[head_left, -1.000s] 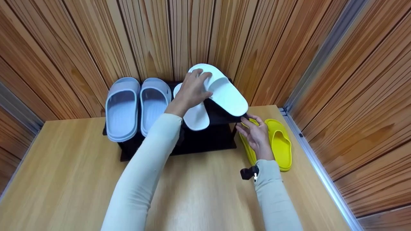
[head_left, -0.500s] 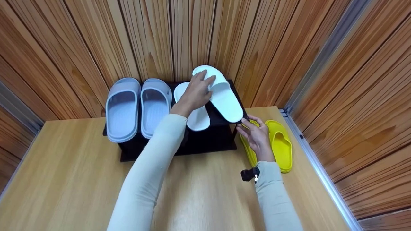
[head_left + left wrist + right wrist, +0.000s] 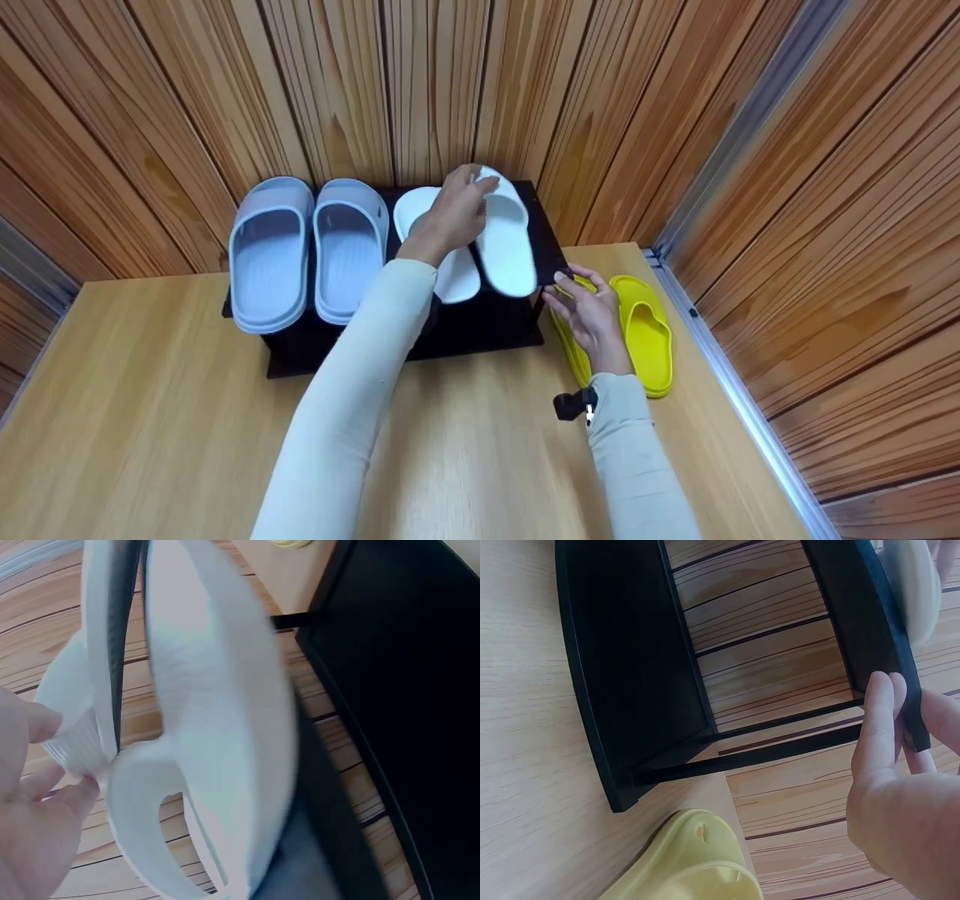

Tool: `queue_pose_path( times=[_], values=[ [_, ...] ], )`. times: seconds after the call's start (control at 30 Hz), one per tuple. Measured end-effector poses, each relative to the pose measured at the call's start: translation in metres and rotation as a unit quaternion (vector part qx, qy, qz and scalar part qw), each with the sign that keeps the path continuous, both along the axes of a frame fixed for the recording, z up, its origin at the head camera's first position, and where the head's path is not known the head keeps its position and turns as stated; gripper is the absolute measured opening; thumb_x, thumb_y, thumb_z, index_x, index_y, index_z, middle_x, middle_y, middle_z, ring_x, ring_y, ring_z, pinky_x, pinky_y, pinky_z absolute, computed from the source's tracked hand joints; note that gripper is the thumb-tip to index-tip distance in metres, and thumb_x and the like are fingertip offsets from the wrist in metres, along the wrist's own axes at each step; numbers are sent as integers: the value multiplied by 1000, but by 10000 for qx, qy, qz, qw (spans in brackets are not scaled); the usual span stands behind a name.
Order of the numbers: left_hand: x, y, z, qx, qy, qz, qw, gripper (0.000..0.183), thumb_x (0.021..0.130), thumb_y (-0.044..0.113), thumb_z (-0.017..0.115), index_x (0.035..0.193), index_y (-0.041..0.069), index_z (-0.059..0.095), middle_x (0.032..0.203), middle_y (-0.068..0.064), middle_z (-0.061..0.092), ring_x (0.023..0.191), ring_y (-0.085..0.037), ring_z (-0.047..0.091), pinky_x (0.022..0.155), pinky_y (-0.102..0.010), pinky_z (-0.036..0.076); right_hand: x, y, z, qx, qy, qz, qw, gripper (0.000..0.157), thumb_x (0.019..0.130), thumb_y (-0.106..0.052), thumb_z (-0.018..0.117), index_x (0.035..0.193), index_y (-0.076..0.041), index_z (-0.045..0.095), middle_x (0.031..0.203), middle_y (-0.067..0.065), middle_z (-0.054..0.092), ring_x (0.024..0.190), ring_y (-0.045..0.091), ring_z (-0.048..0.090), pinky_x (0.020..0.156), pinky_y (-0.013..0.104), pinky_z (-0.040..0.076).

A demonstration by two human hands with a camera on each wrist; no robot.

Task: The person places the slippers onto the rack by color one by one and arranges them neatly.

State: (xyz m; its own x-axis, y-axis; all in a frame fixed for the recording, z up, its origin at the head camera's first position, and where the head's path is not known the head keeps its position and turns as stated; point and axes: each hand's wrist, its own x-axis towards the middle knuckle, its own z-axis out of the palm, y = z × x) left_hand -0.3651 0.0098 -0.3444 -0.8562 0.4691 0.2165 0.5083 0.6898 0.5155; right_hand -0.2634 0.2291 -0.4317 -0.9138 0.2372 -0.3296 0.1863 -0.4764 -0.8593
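Note:
My left hand (image 3: 454, 210) pinches the strap of the right-hand white slide sandal (image 3: 506, 251), seen at the left of the left wrist view with fingers (image 3: 71, 799) on the strap. Its mate, another white slide sandal (image 3: 459, 279), sits just to its left, partly hidden under my hand and wrist. Both are at the top board of a black two-tier shoe rack (image 3: 551, 232), toes toward the wall. My right hand (image 3: 592, 311) grips the rack's front right corner, fingers below and thumb above the top board (image 3: 896, 645).
A pair of grey-blue slides (image 3: 270, 262) stands on the rack's left half. Yellow slippers (image 3: 651, 345) lie on the wooden floor (image 3: 480, 435) right of the rack, beside my right hand. Wood-panelled walls (image 3: 435, 90) rise behind and at the right, with a metal rail (image 3: 739, 405) along the floor.
The right-hand white slide has swung from a slant to nearly straight and moved left, closer to its mate. My left hand turned with it. My right hand keeps its grip on the rack corner.

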Motion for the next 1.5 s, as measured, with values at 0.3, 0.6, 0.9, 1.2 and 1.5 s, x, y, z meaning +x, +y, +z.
queue_pose_path(
  times=[0.3,0.6,0.9,1.2,1.5],
  values=[
    [1,4,-8,-676,603,391,9951,38,100,3,59,138,7,63,151,-18,45,138,-34,41,112,-41,39,0,-1,2,74,-80,30,9999,41,99,-8,66,137,-12,52,132,10,49,103,28,65,91,33,56],
    [4,9,-14,-1191,892,678,9865,29,100,3,59,127,2,70,127,-20,63,116,-33,57,97,-37,51,-1,-3,1,10,-70,18,10000,39,98,-8,66,136,-12,54,128,11,51,107,30,63,92,34,56],
    [8,11,-21,-1227,879,730,9858,31,100,4,59,130,0,67,122,-20,64,112,-32,58,95,-36,51,0,-5,1,26,-56,6,10000,37,98,-7,66,133,-12,55,127,12,51,97,26,66,91,33,56],
    [14,10,-25,-1013,855,660,9890,40,101,7,58,141,1,58,133,-22,59,121,-33,55,101,-37,49,-2,-4,1,334,-19,106,9994,36,98,-8,67,132,-11,54,122,12,55,91,23,68,89,33,57],
    [28,5,-23,-551,1178,634,9895,45,102,15,58,146,4,54,143,-21,53,131,-35,47,104,-41,47,-1,6,8,2099,-67,343,9771,41,101,-28,65,135,-7,56,123,14,63,98,25,70,85,33,59]
  ],
)
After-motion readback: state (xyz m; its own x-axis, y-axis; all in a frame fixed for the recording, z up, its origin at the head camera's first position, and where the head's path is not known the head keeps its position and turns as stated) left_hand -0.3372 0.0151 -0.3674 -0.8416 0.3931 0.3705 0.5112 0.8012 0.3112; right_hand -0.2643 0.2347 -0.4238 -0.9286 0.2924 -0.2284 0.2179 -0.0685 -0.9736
